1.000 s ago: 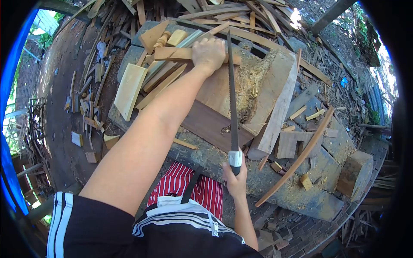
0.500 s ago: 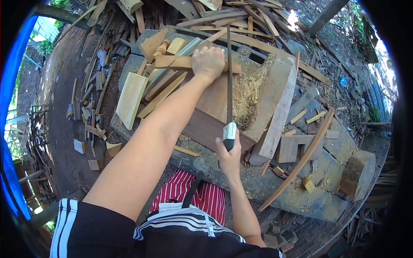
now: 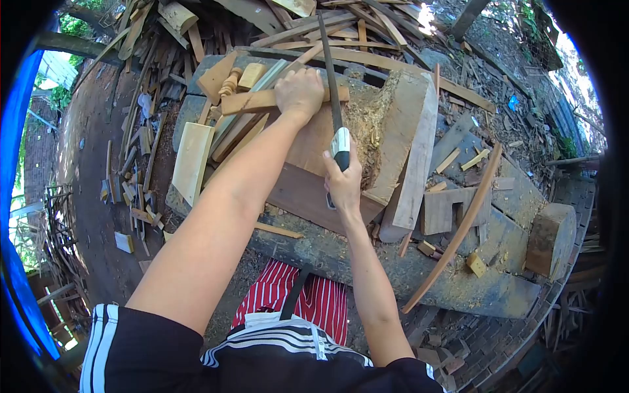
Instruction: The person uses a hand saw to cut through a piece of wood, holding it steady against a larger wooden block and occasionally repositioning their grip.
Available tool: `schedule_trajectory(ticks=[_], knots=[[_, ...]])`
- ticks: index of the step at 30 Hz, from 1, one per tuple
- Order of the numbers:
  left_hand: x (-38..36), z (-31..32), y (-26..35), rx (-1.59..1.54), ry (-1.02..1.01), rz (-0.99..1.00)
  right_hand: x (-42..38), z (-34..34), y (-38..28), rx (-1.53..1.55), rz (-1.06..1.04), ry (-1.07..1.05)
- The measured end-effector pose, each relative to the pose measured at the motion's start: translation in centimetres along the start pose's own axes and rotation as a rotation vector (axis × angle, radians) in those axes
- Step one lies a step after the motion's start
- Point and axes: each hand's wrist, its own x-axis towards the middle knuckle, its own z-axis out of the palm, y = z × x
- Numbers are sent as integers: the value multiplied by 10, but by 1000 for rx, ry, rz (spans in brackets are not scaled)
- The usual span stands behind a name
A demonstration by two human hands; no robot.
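My left hand (image 3: 299, 95) grips a short strip of wood (image 3: 249, 101) from above, its fingers curled over the far edge. The strip lies crosswise on a brown board (image 3: 309, 147). In my right hand (image 3: 344, 182) is a handsaw (image 3: 332, 78), held by its black and white handle. Its long dark blade points away from me and crosses the strip just right of my left hand, near the strip's right end. Whether the teeth are in a cut is too small to tell. My right fingers are partly hidden behind the handle.
A thick wooden block (image 3: 413, 157) stands right of the saw, with sawdust (image 3: 367, 124) beside it. A pale board (image 3: 193, 160) and a turned wooden piece (image 3: 231, 82) lie to the left. A long curved strip (image 3: 458, 236) crosses the bench's right side. Scrap wood (image 3: 354, 29) is piled behind.
My right hand has pushed the saw forward, away from me, so the handle is now closer to the strip. My left hand keeps its grip on the strip. The view has shifted slightly.
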Motion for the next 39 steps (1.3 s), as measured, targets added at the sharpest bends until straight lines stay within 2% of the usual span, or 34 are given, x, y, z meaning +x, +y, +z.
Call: schedule_trajectory(ticks=[2, 6, 10, 12, 13, 14, 15, 16, 17, 20, 22, 24, 26, 28, 29, 31, 33, 35, 39], knots=[[0, -2, 3, -24, -6, -81, 4, -3, 0, 10, -9, -22], [0, -7, 4, -42, -45, -89, 1, -2, 0, 21, -31, -17], [1, -7, 1, -32, -44, -33, -2, 5, 5, 56, -56, 29], [1, -5, 2, -38, -77, -41, -3, 6, 6, -71, -58, 60], [0, 0, -1, -39, -23, 51, -7, 5, -8, -72, -62, 58], [0, 4, -5, -37, 30, 142, -15, 2, -23, 74, 53, 12], [-1, 6, -7, -34, 29, 136, -22, 2, -43, 219, 174, -36], [-1, 7, -7, -27, 50, 171, -26, 7, -60, 374, 174, -7], [-1, 8, -7, -20, 70, 207, -23, 6, -62, 394, 201, -22], [0, 7, -5, -27, 52, 151, -13, 2, -46, 269, 222, -67], [2, 8, -4, -37, 38, 127, -1, 8, -11, -74, -50, 74], [3, 8, -4, -74, -13, 32, -6, 18, 5, -16, -119, 123], [6, 4, -4, -47, -24, 62, 0, 24, 12, 20, -167, 137], [1, 1, -3, -29, -58, 103, 5, 24, -9, 227, -366, 282], [-1, -1, -3, -44, -62, 98, 3, 13, -24, 223, -362, 295], [1, -3, -1, -74, -57, 120, -1, -12, -67, 424, -198, 199], [3, -4, 1, -42, -105, 52, -17, -34, -73, 432, -285, 182], [2, -11, 2, -32, -95, 75, -40, -54, -53, 104, -220, 123], [1, 1, 1, 3, -69, 40, -112, -61, -22, -223, -201, 96]])
